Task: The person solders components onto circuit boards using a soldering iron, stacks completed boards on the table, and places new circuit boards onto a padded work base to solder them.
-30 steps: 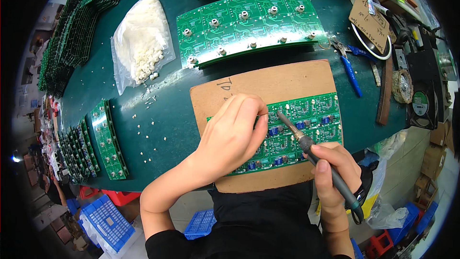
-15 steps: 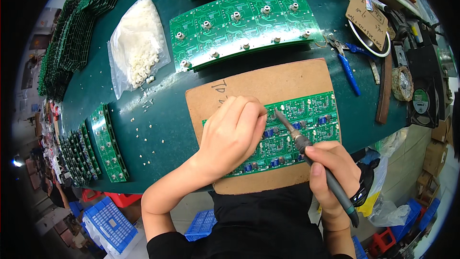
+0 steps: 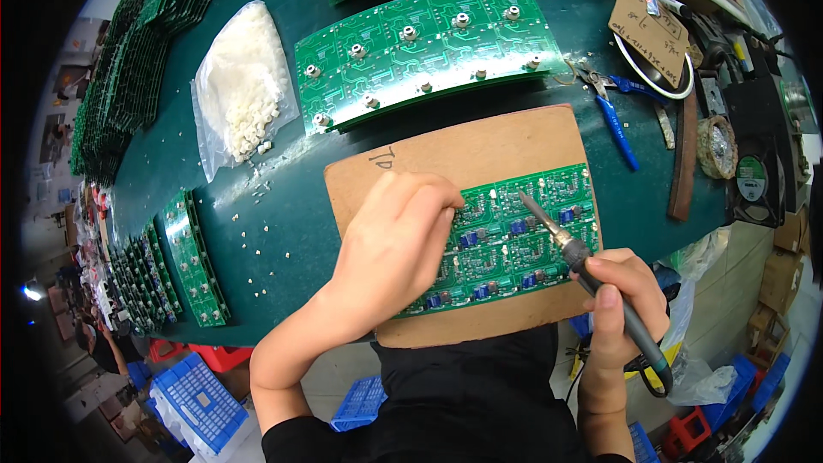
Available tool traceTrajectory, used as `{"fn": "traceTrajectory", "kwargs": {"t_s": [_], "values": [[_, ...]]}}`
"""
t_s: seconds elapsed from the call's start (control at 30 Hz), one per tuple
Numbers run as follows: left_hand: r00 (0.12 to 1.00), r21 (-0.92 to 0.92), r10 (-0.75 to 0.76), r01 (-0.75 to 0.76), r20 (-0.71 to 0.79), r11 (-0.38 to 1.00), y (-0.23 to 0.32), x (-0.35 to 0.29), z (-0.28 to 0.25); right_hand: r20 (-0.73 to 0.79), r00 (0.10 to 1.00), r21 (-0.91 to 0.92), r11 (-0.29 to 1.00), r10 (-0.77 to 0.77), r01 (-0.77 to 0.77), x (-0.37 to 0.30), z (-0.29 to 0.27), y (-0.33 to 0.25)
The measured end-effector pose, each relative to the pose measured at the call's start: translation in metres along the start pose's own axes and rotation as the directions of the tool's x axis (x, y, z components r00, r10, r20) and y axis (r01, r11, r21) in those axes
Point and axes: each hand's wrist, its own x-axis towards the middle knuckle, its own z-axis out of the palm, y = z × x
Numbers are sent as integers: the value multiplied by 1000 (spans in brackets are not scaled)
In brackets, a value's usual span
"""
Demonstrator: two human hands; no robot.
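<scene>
circuit panel (image 3: pixel 510 244): one, on one cardboard sheet (image 3: pixel 480 141) on the bench (image 3: pixel 309 206).
iron step: soldering work, we judge; tip at the panel, contact unclear.
right hand (image 3: pixel 643 283): grip clasped around one soldering iron (image 3: pixel 576 255).
left hand (image 3: pixel 390 236): grip bunched at the panel; contents we cannot tell.
next tip move: calls for steadiness, we judge.
knobs (image 3: pixel 409 33): ten, on the board stack (image 3: pixel 446 56).
bag (image 3: pixel 244 60): one, white pieces (image 3: pixel 253 116) uncounted.

Green circuit panel (image 3: pixel 514 249), dotted blue and white, flat on brown sheet (image 3: pixel 480 144), left end partly hidden. Soldering iron (image 3: pixel 576 254), dark-handled, slanting from near right, metal tip at panel's far half.
</scene>
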Motion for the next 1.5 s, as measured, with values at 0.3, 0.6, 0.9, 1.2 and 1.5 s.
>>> {"fn": "traceTrajectory", "kwargs": {"t_s": [0.3,0.6,0.9,1.2,1.5], "values": [[998,-153,-57,53,-21,987,12,17,24,37,999,11,1000,-7,7,4,-1,9],[999,-70,-34,32,-32,997,8,22,43,154,982,-84,988,-113,127,19,-3,5],[998,-1,16,-16,-58,1000,11,22,45,117,991,-27,998,-61,65,16,-11,7],[998,165,55,-54,-4,985,17,26,46,168,984,-17,998,-56,60,20,-12,13],[973,-148,-144,171,179,974,28,35,23,-86,995,-7,999,47,-48,7,-36,17]]}}
